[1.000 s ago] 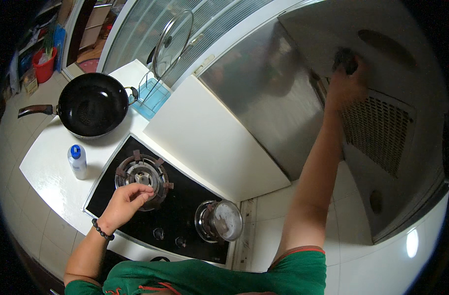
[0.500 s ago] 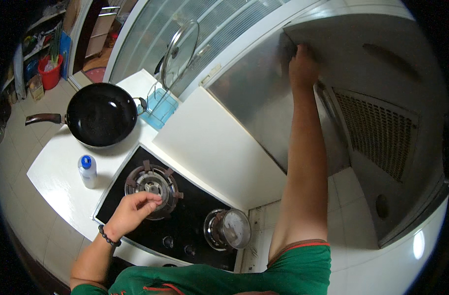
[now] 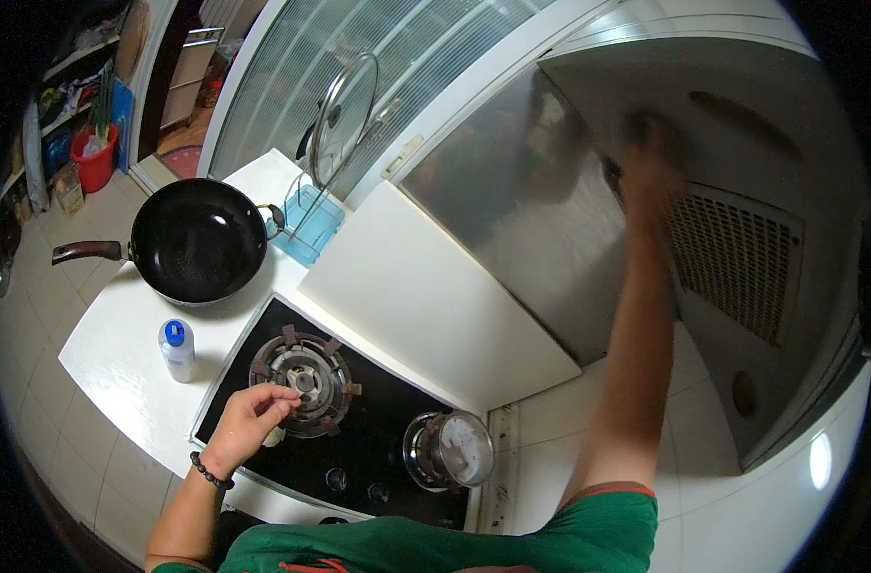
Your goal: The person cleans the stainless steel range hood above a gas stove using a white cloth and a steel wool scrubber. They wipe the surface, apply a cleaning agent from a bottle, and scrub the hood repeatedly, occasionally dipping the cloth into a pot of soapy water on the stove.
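My right hand (image 3: 651, 170) gripped a dark scrubber (image 3: 644, 124) at two o'clock. My closed left hand (image 3: 242, 426) partly hid a burner (image 3: 309, 381).

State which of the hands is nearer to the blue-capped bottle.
Left. The left hand is near the bottle but apart from it, below and to its right in the picture. The right hand, blurred, is far off to the right, up at the metal hood.

Left of the white counter (image 3: 120, 329) lie tiled floor (image 3: 82, 430) and shelves (image 3: 80, 60); beyond it, ribbed glass (image 3: 430, 81); right, tiled wall (image 3: 717, 525).
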Tool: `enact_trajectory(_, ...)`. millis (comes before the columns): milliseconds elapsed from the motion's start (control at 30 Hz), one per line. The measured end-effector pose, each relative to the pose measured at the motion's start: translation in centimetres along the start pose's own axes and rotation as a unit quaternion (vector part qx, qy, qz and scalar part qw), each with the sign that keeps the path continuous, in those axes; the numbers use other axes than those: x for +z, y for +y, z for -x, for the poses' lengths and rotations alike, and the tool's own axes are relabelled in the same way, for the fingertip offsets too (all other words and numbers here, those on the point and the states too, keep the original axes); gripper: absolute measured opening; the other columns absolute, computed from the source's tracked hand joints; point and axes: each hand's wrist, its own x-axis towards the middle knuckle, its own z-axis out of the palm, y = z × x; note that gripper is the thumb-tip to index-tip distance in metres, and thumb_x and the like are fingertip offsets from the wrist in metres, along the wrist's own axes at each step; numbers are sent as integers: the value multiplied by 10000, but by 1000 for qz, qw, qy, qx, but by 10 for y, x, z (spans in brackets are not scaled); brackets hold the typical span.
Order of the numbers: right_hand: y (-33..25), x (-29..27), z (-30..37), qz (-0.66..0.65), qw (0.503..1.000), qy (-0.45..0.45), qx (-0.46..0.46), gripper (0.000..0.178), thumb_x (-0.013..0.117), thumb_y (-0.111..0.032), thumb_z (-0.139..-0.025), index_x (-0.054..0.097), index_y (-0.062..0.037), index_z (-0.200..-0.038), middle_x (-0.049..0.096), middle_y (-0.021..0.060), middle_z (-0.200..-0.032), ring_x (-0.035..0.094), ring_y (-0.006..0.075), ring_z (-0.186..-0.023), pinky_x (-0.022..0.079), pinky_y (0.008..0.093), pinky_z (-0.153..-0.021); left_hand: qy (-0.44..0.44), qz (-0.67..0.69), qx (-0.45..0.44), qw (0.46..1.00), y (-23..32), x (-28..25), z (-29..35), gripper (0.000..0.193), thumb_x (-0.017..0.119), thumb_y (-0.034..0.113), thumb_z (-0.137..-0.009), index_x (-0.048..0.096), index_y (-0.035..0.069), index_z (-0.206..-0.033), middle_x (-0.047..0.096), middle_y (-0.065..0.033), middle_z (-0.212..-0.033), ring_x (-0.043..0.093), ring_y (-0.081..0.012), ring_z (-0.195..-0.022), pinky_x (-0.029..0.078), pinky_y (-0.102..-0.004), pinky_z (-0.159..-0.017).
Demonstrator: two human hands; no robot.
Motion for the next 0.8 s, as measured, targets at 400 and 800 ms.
enact_trajectory(400,8,15,55,-93,987,-118,60,336,561,-161,-873,524,-84,-1197,595,197,-1146,624,352,-982,531,437,-804,-50,-23,3,998,5,38,4,184,552,59,-904,612,-31,-1052,666,-82,-966,614,-128,-914,480,-249,-828)
enact_trajectory(800,-11,28,64,-143,981,-95,87,284,569,-71,-833,584,-42,-1115,626,177,-1048,666,304,-807,566,355,-617,-31,5,15,999,6,55,21,174,544,26,-899,606,-35,-1050,663,-83,-981,616,-130,-931,482,-255,-845)
